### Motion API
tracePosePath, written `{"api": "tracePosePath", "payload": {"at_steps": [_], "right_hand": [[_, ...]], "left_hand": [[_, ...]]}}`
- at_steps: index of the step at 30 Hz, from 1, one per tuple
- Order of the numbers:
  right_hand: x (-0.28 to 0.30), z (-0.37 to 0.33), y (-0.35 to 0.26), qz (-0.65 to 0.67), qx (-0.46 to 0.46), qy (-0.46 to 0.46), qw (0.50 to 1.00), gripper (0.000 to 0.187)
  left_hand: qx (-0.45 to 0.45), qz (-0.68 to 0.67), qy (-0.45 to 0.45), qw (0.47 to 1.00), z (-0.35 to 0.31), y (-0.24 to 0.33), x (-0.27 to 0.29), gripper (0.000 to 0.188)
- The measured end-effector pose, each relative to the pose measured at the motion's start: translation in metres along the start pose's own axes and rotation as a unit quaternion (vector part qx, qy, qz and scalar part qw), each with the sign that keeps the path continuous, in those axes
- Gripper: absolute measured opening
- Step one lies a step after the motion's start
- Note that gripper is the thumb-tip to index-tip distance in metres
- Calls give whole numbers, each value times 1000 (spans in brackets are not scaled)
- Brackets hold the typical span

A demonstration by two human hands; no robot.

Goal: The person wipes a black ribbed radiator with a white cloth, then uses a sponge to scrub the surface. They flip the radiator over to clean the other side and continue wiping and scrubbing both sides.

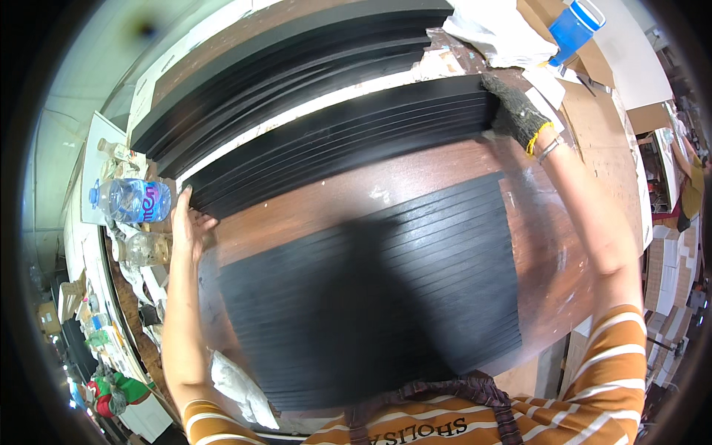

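Left hand (187, 222): bare fingers flat against the left end of the black slat stack (341, 141), pressing, not gripping.
Stack: spans between both hands on the desk (311, 211).
Right hand (519, 111): gloved fingers curl over the right end.
Advice: push both ends evenly, keeping the edges flush.

Three groups of black strips on table (445, 185): far stack (297, 59), middle stack (341, 137), near laid-out row (371, 297); strip count per group not readable. Two clear plastic bottles: one lying (133, 200), one jar-like (144, 248). One blue jug (572, 28). One knit glove (515, 111).
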State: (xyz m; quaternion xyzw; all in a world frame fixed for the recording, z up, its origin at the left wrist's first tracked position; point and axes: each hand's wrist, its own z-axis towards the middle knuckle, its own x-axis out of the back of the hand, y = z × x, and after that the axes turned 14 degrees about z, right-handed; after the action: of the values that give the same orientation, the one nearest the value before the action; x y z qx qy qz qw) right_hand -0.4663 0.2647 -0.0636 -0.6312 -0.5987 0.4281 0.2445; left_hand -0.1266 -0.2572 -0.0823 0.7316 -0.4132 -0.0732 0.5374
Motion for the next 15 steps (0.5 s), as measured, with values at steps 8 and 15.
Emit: {"api": "tracePosePath", "payload": {"at_steps": [8, 15], "right_hand": [[37, 18, 27, -60, 105, -190, 974, 64], [29, 44, 57, -149, 254, -97, 951, 70]], "left_hand": [[-192, -177, -120, 958, 10, -68, 2, 59], [-181, 28, -55, 982, 18, -73, 5, 77]]}}
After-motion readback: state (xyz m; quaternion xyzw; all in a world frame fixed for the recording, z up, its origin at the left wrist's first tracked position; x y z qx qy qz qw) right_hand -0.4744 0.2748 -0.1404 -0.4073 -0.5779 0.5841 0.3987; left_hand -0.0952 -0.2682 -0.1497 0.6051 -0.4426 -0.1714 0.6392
